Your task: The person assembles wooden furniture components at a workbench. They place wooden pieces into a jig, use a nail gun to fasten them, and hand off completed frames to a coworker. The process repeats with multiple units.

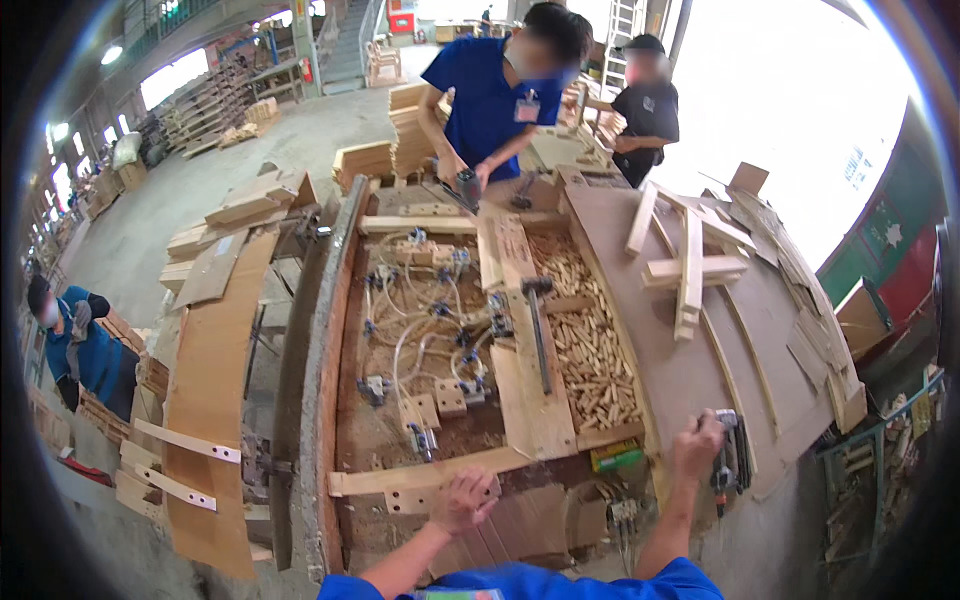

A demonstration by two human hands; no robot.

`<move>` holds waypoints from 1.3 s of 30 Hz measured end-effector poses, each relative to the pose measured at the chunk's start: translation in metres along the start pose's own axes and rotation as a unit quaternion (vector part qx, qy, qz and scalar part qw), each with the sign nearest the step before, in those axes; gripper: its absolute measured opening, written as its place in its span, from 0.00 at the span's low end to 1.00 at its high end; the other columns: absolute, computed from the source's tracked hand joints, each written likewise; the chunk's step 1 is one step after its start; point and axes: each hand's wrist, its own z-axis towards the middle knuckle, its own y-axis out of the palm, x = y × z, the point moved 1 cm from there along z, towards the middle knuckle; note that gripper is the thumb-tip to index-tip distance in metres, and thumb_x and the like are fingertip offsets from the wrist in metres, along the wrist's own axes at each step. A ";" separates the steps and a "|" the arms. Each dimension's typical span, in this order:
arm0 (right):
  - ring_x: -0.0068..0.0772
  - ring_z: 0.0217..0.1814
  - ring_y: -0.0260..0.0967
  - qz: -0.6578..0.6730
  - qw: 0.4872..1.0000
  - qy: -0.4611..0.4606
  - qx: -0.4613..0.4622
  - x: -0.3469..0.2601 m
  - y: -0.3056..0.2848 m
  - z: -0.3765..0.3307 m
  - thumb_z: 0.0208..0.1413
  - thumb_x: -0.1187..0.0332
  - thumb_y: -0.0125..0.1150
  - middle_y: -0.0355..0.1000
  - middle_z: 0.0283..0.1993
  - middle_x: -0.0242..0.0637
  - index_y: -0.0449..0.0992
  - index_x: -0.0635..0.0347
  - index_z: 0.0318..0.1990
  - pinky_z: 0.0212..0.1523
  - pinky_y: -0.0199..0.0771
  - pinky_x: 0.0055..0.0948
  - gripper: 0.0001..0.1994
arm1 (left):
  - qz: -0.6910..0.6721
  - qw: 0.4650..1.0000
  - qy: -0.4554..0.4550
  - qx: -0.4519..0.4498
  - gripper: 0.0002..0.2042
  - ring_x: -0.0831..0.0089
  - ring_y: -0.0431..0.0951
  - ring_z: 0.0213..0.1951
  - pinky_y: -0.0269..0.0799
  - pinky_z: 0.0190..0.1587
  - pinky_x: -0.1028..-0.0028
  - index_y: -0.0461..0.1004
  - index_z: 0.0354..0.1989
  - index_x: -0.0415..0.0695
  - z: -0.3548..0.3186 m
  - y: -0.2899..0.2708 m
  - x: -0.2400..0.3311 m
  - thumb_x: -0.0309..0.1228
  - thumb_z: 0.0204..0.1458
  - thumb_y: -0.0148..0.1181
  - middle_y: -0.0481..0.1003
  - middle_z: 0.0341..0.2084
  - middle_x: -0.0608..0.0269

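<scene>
My left hand [463, 503] is at the near edge of the workbench, its fingers bent over the right end of a short wooden piece with drilled holes [408, 499]. That piece lies against a long wooden rail [430, 473]. Farther right, my right hand [697, 444] is closed on a grey and black nail gun [730, 455] at the edge of a brown board. Between my hands lies a small green box [616, 457]. Beyond the rail is a jig of clear hoses and metal clamps [430, 325]. A hammer [541, 335] lies on a plank beside it.
Wooden dowels [597, 370] fill a compartment right of the jig. Several wooden bars [690, 260] are stacked on the brown board [665, 375]. Across the bench, a co-worker in blue [495, 105] holds a power tool [467, 188]. Two slats [185, 490] lie on cardboard at left.
</scene>
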 end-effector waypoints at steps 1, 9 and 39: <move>0.58 0.57 0.74 -0.069 0.997 0.019 0.040 0.028 -0.018 -0.003 0.60 0.65 0.68 0.75 0.52 0.54 0.72 0.63 0.64 0.60 0.73 0.50 0.26 | -0.008 1.000 0.004 -0.006 0.33 0.52 0.72 0.63 0.70 0.66 0.56 0.70 0.64 0.45 0.002 0.003 0.000 0.40 0.50 0.74 0.72 0.58 0.54; 0.63 0.68 0.70 -0.096 0.985 0.029 -0.143 0.130 -0.028 0.006 0.60 0.66 0.70 0.70 0.65 0.62 0.61 0.69 0.73 0.67 0.71 0.50 0.37 | -0.021 0.999 -0.025 -0.014 0.35 0.49 0.69 0.65 0.65 0.70 0.51 0.70 0.65 0.43 0.003 0.006 0.011 0.37 0.47 0.76 0.71 0.61 0.51; 0.26 0.28 0.73 0.464 0.609 0.166 -0.621 -0.137 0.017 -0.141 0.79 0.54 0.47 0.76 0.31 0.36 0.73 0.65 0.62 0.34 0.78 0.28 0.22 | -0.584 0.716 -0.381 -0.043 0.27 0.66 0.82 0.48 0.78 0.51 0.65 0.68 0.64 0.33 0.036 0.085 0.054 0.38 0.64 0.66 0.80 0.50 0.50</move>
